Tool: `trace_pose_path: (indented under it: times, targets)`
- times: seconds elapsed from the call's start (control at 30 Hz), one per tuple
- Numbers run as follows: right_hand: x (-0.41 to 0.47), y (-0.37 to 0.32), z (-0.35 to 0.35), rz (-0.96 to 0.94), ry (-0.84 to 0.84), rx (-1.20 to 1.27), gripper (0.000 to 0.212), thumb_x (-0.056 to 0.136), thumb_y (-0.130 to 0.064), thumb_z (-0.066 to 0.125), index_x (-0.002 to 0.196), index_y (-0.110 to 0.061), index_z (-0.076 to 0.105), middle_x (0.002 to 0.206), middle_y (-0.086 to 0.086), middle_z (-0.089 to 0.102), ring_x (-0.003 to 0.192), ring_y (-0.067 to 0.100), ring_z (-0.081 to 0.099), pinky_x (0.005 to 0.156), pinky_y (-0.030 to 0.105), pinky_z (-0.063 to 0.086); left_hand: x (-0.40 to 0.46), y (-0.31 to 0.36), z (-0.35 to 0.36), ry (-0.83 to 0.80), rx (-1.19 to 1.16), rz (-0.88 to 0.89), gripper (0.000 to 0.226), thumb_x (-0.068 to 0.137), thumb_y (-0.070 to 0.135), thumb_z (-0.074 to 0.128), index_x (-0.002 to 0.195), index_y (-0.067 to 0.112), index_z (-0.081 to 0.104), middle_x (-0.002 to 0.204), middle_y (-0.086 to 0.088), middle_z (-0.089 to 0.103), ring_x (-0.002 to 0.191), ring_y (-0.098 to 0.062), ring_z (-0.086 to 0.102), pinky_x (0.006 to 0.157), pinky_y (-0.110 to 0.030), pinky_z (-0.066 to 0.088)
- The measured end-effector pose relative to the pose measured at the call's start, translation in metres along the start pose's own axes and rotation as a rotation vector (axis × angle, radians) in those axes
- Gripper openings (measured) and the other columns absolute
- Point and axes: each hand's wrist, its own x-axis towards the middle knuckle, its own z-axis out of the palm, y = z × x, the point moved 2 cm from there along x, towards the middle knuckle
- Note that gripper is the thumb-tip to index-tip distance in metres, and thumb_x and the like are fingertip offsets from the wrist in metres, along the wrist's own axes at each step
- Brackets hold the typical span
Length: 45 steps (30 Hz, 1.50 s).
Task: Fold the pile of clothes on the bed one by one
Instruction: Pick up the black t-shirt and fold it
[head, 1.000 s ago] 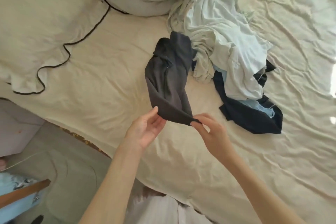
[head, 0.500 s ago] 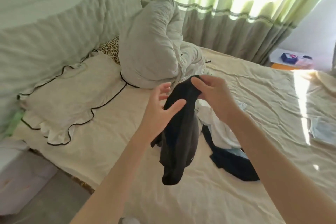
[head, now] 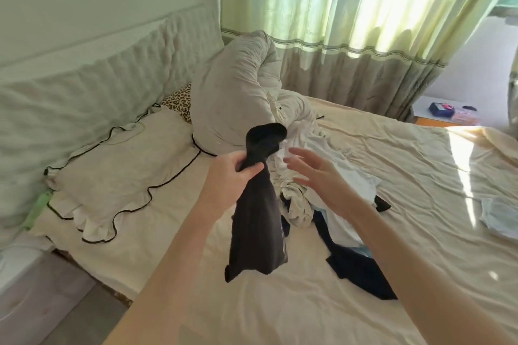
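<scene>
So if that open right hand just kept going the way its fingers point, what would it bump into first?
Probably the dark garment hanging from the left hand. The right hand is open, fingers aimed left and slightly up toward the cloth's upper part. Depth is hard to judge; it could pass behind it, over the clothes pile.

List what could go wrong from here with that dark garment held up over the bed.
The left hand alone grips the dark garment bunched near its top; the right hand is open and off it, so it may slip or stay twisted. Its hanging end is close to the pile of clothes and might snag or drag pieces.
</scene>
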Motion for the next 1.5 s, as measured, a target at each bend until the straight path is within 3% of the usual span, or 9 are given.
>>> trace_pose_path:
  times: [0.23, 0.5, 0.6, 0.73, 0.83, 1.0, 1.2, 1.33, 1.5]
  targets:
    - [-0.002, 0.058, 0.021, 0.125, -0.225, -0.262, 0.072, 0.087, -0.037, 0.064, 0.148, -0.029, 0.026, 0.148, -0.011, 0.034, 0.138, 0.007, 0.027, 0.116, 0.036, 0.022, -0.001, 0.045, -0.032, -0.017, -0.13, 0.092, 0.021, 0.084, 0.009, 0.067, 0.081, 0.03, 0.069, 0.077, 0.012, 0.073, 0.079, -0.005, 0.068, 0.079, -0.018, 0.054]
    - [0.002, 0.085, 0.064, 0.093, -0.335, -0.287, 0.024, 0.087, -0.016, 0.067, 0.11, -0.021, 0.068, 0.108, -0.013, 0.066, 0.107, 0.006, 0.058, 0.084, 0.007, 0.039, -0.01, 0.069, -0.075, 0.161, -0.232, 0.13, 0.014, 0.081, 0.008, 0.068, 0.081, 0.021, 0.07, 0.072, 0.008, 0.073, 0.07, -0.003, 0.068, 0.065, -0.011, 0.051]
    - [-0.005, 0.096, 0.076, 0.107, -0.382, -0.302, 0.019, 0.087, -0.014, 0.067, 0.105, -0.009, 0.07, 0.106, -0.001, 0.07, 0.103, 0.014, 0.063, 0.094, 0.024, 0.045, -0.016, 0.071, -0.091, 0.23, -0.347, 0.115, 0.015, 0.082, 0.006, 0.067, 0.079, 0.021, 0.071, 0.074, 0.005, 0.073, 0.071, -0.005, 0.068, 0.064, -0.013, 0.051]
    - [-0.012, 0.096, 0.093, 0.146, -0.39, -0.315, 0.014, 0.088, -0.013, 0.065, 0.075, -0.012, 0.06, 0.071, -0.002, 0.057, 0.07, 0.015, 0.052, 0.069, 0.028, 0.04, -0.021, 0.062, -0.107, 0.283, -0.318, 0.117, 0.02, 0.084, 0.009, 0.066, 0.076, 0.026, 0.072, 0.078, 0.008, 0.074, 0.076, -0.004, 0.068, 0.065, -0.012, 0.05]
    - [-0.015, 0.084, 0.087, 0.217, -0.346, -0.255, 0.02, 0.091, -0.008, 0.059, 0.072, -0.009, 0.053, 0.071, 0.004, 0.053, 0.066, 0.015, 0.05, 0.062, 0.027, 0.043, -0.018, 0.03, -0.121, 0.5, -0.028, 0.01, 0.011, 0.087, 0.013, 0.064, 0.094, 0.02, 0.07, 0.087, 0.01, 0.072, 0.091, -0.011, 0.066, 0.077, -0.018, 0.048]
    - [-0.014, 0.044, 0.072, 0.273, -0.188, 0.043, 0.009, 0.091, -0.008, 0.06, 0.083, -0.006, 0.064, 0.087, 0.013, 0.069, 0.073, 0.021, 0.066, 0.065, 0.028, 0.057, -0.058, -0.041, -0.09, 0.469, 0.393, -0.225, 0.068, 0.084, 0.02, 0.068, 0.142, 0.01, 0.033, 0.141, -0.012, 0.039, 0.132, -0.024, 0.033, 0.108, -0.032, 0.027]
    - [0.003, 0.001, 0.087, 0.269, -0.074, 0.17, 0.016, 0.089, -0.007, 0.063, 0.077, -0.003, 0.054, 0.085, 0.017, 0.066, 0.073, 0.025, 0.066, 0.06, 0.027, 0.058, -0.108, -0.074, 0.022, 0.135, 0.042, -0.339, 0.044, 0.077, 0.035, 0.074, 0.11, 0.035, 0.046, 0.109, 0.014, 0.055, 0.096, 0.005, 0.054, 0.078, -0.004, 0.04]
    - [0.008, -0.013, 0.088, 0.152, -0.026, 0.095, 0.028, 0.087, -0.008, 0.066, 0.064, -0.008, 0.05, 0.069, 0.008, 0.061, 0.052, 0.009, 0.063, 0.051, 0.018, 0.053, -0.071, -0.068, 0.024, 0.234, 0.03, -0.335, 0.016, 0.082, 0.028, 0.068, 0.086, 0.016, 0.058, 0.076, 0.007, 0.062, 0.076, -0.015, 0.059, 0.061, -0.015, 0.041]
    - [0.003, -0.015, 0.059, -0.091, 0.159, -0.152, 0.021, 0.09, -0.029, 0.061, 0.102, -0.013, 0.069, 0.096, -0.004, 0.07, 0.088, 0.002, 0.065, 0.081, 0.011, 0.048, -0.044, -0.058, 0.016, 0.284, -0.074, -0.333, 0.021, 0.084, 0.021, 0.069, 0.072, 0.004, 0.064, 0.059, 0.0, 0.06, 0.06, -0.015, 0.053, 0.058, -0.026, 0.041]
